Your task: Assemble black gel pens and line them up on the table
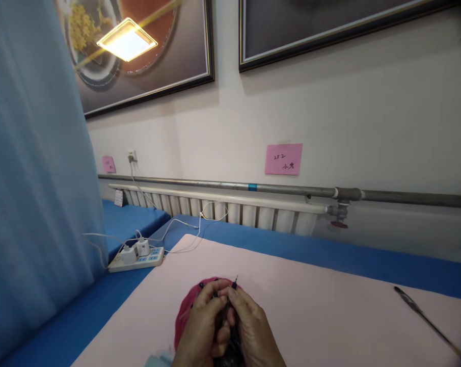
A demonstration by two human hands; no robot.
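My left hand [201,326] and my right hand [253,326] are pressed together at the bottom middle, fingers curled round a thin dark tool [234,285] whose fine tip sticks up between the fingertips. Under and behind the hands lies a round dark pink piece [186,311] on the pale pink sheet [310,306]. What the left fingers pinch is too small to make out. Both hands are closed.
A white power strip [136,257] with chargers and white cables lies on the blue surface [100,311] at left. A thin dark stick [425,316] lies at the right edge. A blue curtain [31,178] hangs left; a white radiator [222,209] and a grey pipe [291,189] run along the wall.
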